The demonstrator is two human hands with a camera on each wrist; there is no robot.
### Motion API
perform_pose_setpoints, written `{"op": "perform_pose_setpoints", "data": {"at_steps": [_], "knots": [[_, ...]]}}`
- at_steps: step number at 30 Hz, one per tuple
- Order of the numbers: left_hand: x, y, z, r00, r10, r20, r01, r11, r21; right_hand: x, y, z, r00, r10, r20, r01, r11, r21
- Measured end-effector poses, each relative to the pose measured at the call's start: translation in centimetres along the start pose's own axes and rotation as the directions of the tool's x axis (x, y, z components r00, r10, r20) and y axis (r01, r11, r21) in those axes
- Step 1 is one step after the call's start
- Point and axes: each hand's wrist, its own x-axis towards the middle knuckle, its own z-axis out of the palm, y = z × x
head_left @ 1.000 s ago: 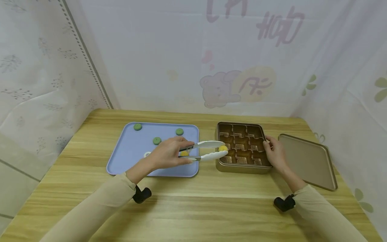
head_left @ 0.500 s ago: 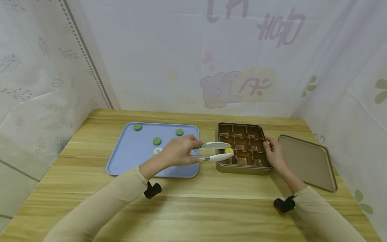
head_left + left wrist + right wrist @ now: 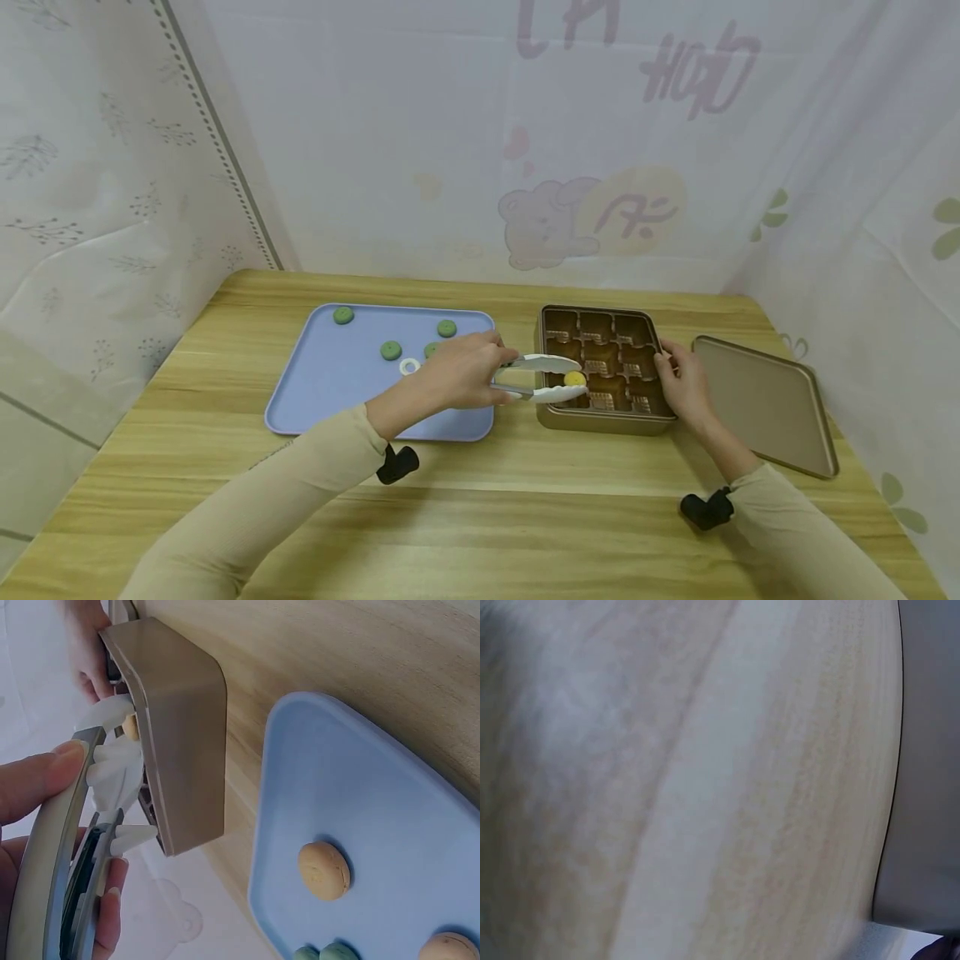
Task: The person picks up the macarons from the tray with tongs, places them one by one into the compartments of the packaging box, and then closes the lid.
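In the head view my left hand grips tongs with white scalloped tips and a white ring at the handle end. Between the tips sits a yellow macaron, at the front-left compartment of a bronze box with a brown divided insert. The left wrist view shows the macaron partly hidden behind the box rim and a tip; whether both tips touch it I cannot tell. My right hand holds the box's right side, thumb at the rim. The right wrist view catches only the box wall and table.
Left of the box lies a blue tray with several green macarons. Yellow macarons on it show in the left wrist view. Right of the box lies the flat bronze lid. A patterned curtain stands behind the table.
My left hand has moved right with the tongs, bringing the yellow macaron from the box's left rim over the front-left compartment. My right hand has stayed on the box.
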Motion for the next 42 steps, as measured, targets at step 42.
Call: {"op": "perform_pose_setpoints", "data": {"at_steps": [42], "knots": [[-14.0, -8.1, 2.8, 0.930, -0.214, -0.300, 0.154, 0.965, -0.211, -0.5, -0.1, -0.2, 0.999, 0.008, 0.038, -0.006, 0.999, -0.033]]}}
